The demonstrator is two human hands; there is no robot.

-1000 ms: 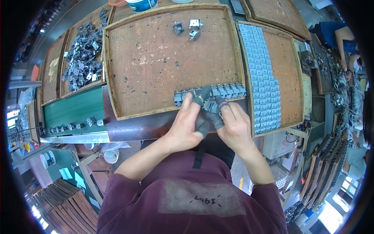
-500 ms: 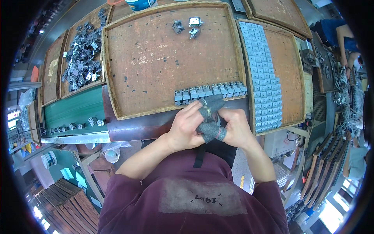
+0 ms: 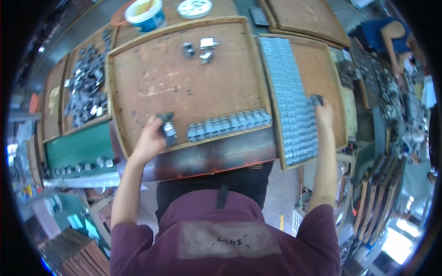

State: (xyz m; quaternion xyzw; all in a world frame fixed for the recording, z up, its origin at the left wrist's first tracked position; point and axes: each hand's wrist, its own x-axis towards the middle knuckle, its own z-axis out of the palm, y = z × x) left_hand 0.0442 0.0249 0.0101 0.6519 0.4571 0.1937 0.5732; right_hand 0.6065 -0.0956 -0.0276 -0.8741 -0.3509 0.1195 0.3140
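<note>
My left hand (image 3: 150,140) is closed on a small grey-and-silver metal part (image 3: 169,130) over the near left of a wooden tray (image 3: 175,92). To its right stands a row of similar grey parts (image 3: 230,124) along the tray's front edge. My right hand (image 3: 324,114) has reached into the tray on the right, at the outer edge of packed light-grey blocks (image 3: 290,96). Dark wraps cover fingers on both hands. Blur and the angle hide whether the right fingers grip a block.
Three loose metal parts (image 3: 206,43) lie at the tray's far side. A heap of parts (image 3: 87,87) fills a tray on the left, above a green surface (image 3: 78,147) with several parts. Behind stand a bucket (image 3: 146,16) and a white lid (image 3: 194,8). Another person (image 3: 384,39) works at far right.
My hands were together in front of me and have parted. The left moved left to the tray with a metal part; the right swung out to the grey blocks. The view has shifted.
</note>
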